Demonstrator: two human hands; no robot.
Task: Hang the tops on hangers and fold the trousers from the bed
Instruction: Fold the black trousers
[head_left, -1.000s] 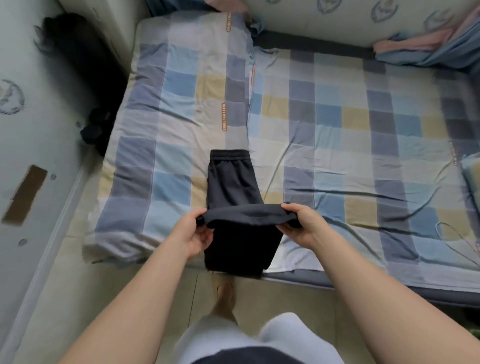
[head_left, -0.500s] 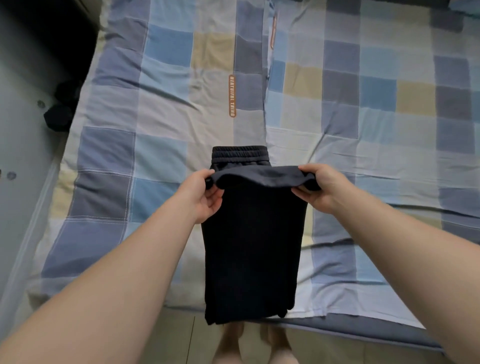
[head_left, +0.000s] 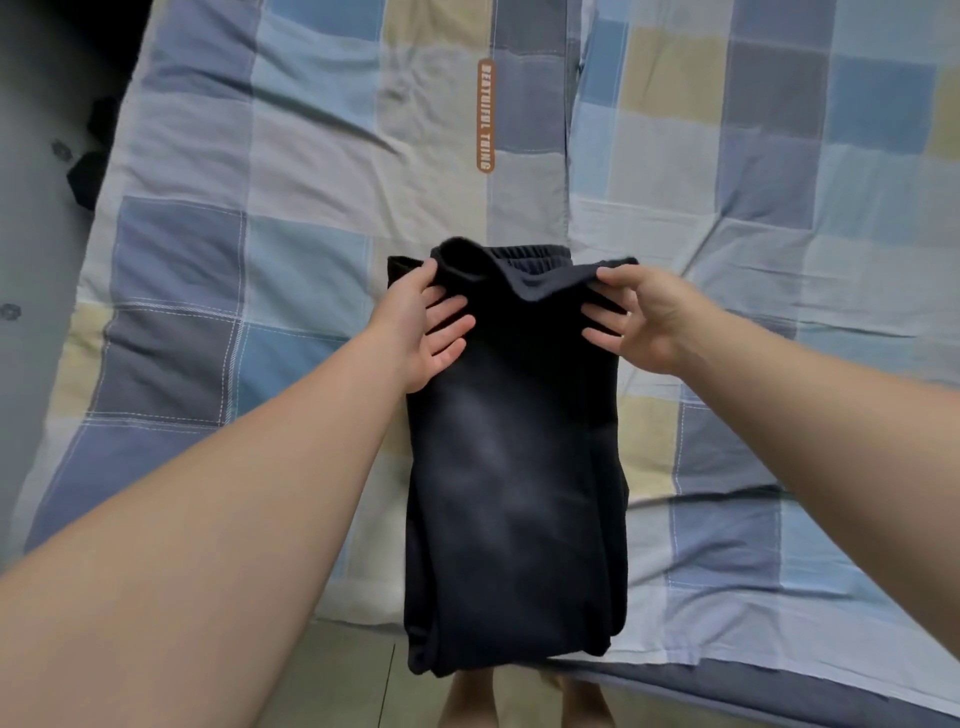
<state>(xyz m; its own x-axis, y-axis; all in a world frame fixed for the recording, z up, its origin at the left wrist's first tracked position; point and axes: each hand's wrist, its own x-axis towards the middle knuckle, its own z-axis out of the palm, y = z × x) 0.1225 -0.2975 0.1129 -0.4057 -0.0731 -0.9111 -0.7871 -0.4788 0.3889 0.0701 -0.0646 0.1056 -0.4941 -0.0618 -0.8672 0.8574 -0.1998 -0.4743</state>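
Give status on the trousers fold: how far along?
Done: the dark trousers lie on the bed, legs stacked lengthwise. In hand: left hand and right hand pinch the leg end, doubled up to the waistband. Left: set it down, smooth, maybe fold again; the bottom fold overhangs the bed edge. No tops or hangers in view.

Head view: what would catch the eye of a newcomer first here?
The dark trousers in the middle, lying on the checked sheet and reaching past its near edge. The left hand and right hand pinch their folded-over top edge from either side. Beyond them, an orange label stands out on the sheet.
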